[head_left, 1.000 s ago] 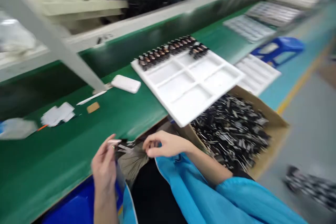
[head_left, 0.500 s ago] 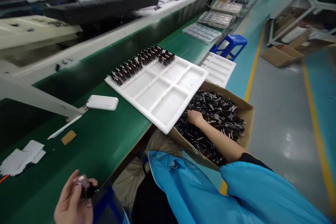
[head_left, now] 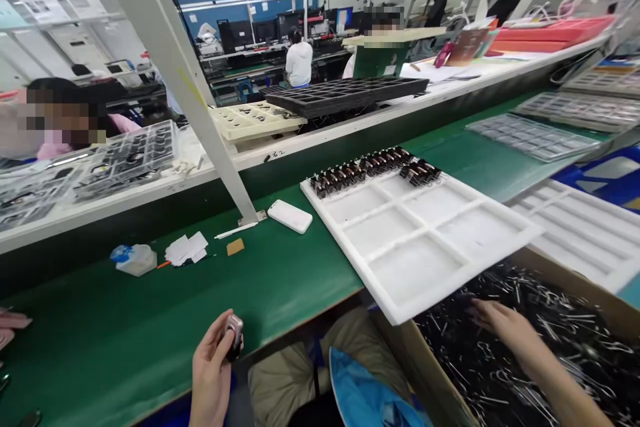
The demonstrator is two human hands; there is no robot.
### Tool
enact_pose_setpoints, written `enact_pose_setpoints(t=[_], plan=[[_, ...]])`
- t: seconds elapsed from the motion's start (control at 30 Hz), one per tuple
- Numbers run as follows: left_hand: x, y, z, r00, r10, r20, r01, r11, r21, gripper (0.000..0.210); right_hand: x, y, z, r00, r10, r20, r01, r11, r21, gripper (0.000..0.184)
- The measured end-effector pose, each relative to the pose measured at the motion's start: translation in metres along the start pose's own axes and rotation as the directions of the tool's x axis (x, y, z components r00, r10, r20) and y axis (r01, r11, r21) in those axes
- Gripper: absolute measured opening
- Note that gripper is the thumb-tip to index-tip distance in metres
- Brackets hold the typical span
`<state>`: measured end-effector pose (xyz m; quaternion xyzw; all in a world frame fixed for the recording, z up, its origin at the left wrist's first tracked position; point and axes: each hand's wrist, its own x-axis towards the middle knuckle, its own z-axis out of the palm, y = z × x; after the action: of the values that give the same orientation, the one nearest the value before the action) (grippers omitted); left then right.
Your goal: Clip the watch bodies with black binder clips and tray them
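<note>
My left hand [head_left: 215, 355], above the green bench top, has thumb and fingers closed on a small pinkish metallic piece [head_left: 237, 325] with a black binder clip [head_left: 233, 349] on it. To the right, my right hand [head_left: 495, 321] reaches into a cardboard box full of black binder clips [head_left: 515, 363] with wire handles. Its fingers are drawn together and a little blurred; what they grip among the dark clips cannot be made out. Between the hands lies a white compartment tray [head_left: 375, 287], with rows of clipped pieces [head_left: 360, 172] along its far edge and a short row beside them.
On the green bench [head_left: 280, 287] lie a white phone-like slab [head_left: 290, 216], a white stick [head_left: 236, 231], a brown piece [head_left: 235, 247], paper slips [head_left: 187, 249] and a small bottle [head_left: 134, 259]. A slanted white post [head_left: 220, 147] rises behind them. Clear trays [head_left: 533, 135] stand further right.
The view has swung up and left, showing more of the room and people opposite. My left hand still holds its piece. My right hand remains in the box, its fingers now more extended.
</note>
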<state>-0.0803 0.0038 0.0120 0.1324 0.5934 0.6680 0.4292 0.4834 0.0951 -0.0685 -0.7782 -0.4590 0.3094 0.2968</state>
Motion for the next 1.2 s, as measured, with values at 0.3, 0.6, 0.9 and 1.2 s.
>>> enact_pose_setpoints(t=[0.3,0.6,0.9,1.2], plan=[[0.000,0.007,0.021,0.993,0.072,0.090,-0.080,0.993,0.089,0.056,-0.060,-0.112,-0.009,0.953,-0.180,0.243,-0.041,0.718,0.695,0.035],[0.003,0.027,0.064,0.910,0.178,0.375,-0.274,0.936,0.221,0.041,-0.111,-0.247,0.168,0.569,-0.600,0.563,-0.264,0.515,0.816,0.053],[0.005,0.051,0.064,0.859,0.071,0.507,-0.262,0.912,0.316,0.033,-0.102,-0.243,0.199,0.427,-0.644,0.635,-0.187,0.624,0.759,0.055],[0.000,0.060,0.065,0.727,-0.023,0.686,-0.448,0.741,0.500,0.023,-0.103,-0.239,0.183,0.320,-0.698,0.641,0.245,0.715,0.655,0.052]])
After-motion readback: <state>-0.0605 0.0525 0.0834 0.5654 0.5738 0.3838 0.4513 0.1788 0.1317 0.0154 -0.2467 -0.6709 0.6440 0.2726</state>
